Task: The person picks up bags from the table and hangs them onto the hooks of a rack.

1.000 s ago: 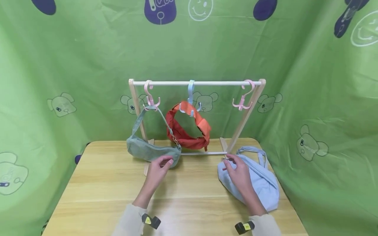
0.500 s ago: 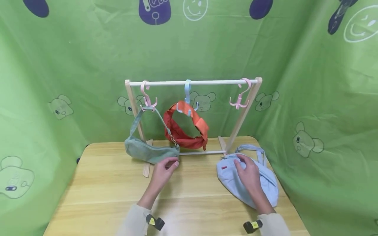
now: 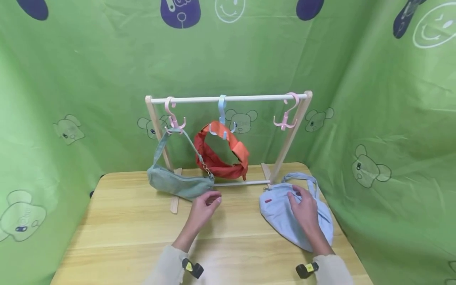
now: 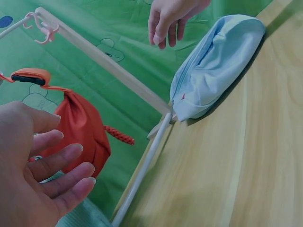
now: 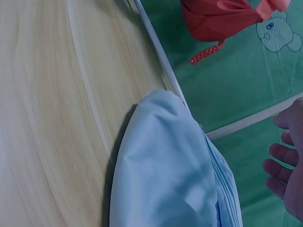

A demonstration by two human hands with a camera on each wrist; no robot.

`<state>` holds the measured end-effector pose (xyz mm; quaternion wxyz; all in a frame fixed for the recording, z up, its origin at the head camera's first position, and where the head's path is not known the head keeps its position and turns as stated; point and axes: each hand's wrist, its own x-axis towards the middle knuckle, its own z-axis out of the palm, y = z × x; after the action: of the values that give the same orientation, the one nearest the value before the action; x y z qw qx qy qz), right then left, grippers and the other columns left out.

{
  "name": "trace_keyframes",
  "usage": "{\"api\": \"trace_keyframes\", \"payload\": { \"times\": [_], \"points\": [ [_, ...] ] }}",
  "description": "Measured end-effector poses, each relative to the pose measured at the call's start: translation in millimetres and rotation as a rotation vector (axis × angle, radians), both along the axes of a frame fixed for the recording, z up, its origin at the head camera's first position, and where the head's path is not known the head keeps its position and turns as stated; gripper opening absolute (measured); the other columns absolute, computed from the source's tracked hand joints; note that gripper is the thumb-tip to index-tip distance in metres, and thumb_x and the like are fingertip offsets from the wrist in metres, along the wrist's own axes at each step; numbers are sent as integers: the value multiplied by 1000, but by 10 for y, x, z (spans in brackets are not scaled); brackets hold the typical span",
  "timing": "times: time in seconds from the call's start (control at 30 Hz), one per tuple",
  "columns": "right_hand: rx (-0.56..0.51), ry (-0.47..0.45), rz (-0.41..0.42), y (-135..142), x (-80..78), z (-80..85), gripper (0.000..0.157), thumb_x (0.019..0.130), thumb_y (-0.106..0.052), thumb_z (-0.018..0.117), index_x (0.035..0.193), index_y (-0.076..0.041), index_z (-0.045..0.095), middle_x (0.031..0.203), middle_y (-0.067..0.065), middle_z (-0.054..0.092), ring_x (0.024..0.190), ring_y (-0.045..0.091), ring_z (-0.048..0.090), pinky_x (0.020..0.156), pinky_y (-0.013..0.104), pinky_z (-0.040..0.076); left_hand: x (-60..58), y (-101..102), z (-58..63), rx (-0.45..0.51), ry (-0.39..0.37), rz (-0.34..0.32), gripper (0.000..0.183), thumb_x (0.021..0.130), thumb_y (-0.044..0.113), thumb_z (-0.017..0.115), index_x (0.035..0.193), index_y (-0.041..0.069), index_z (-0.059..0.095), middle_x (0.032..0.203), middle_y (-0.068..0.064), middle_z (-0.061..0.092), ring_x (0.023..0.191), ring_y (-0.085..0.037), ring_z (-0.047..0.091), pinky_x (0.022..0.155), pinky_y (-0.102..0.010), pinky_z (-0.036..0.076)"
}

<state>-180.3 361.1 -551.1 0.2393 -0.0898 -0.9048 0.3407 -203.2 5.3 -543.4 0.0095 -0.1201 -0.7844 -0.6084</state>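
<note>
A light blue shoulder bag (image 3: 279,219) lies on the right of the table, its strap towards the rack. My right hand (image 3: 305,208) hovers above this bag with relaxed fingers; the right wrist view shows them apart from the cloth. My left hand (image 3: 204,209) is in front of the right end of a grey-green bag (image 3: 178,184), fingers loosely bent and holding nothing. That bag hangs by its strap from the left pink hook (image 3: 171,114). From the blue hook (image 3: 222,109) in the middle hangs a red-orange bag (image 3: 221,169), seen behind the left hand (image 4: 33,165) in the left wrist view.
A rack with a white top bar (image 3: 249,98) and wooden legs stands at the back of the wooden table (image 3: 124,229). Its right pink hook (image 3: 285,120) bears no bag. Green printed cloth (image 3: 107,59) encloses the table at the back and sides.
My right hand has shifted right, away from the blue bag's zip end, uncovering its red tag. My left hand has moved slightly right. The head view has drifted; the bags stay put.
</note>
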Motion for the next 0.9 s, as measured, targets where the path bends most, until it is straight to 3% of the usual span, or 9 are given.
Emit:
{"api": "trace_keyframes", "payload": {
  "times": [0.37,0.63,0.9],
  "points": [
    [-28,-86,-94,202,-45,-87,47,100,-23,66,139,3,60,134,26,66,120,46,63,105,60,47,-24,171,-165,11,-41,-53,29,97,19,71,123,4,72,118,-15,77,107,-28,74,91,-29,61],
    [-34,-158,-151,355,-88,-102,53,102,-25,62,144,6,52,143,31,57,127,49,56,110,62,42,-49,294,-257,6,-90,-64,33,97,22,71,126,6,71,119,-14,77,107,-27,74,91,-29,61],
    [-14,-220,-181,527,-179,-186,59,101,-24,60,146,12,47,142,41,51,133,57,47,115,66,37,-57,435,-385,-32,-132,-120,37,97,24,71,129,6,69,125,-18,74,106,-27,74,86,-30,62]
  ]
}}
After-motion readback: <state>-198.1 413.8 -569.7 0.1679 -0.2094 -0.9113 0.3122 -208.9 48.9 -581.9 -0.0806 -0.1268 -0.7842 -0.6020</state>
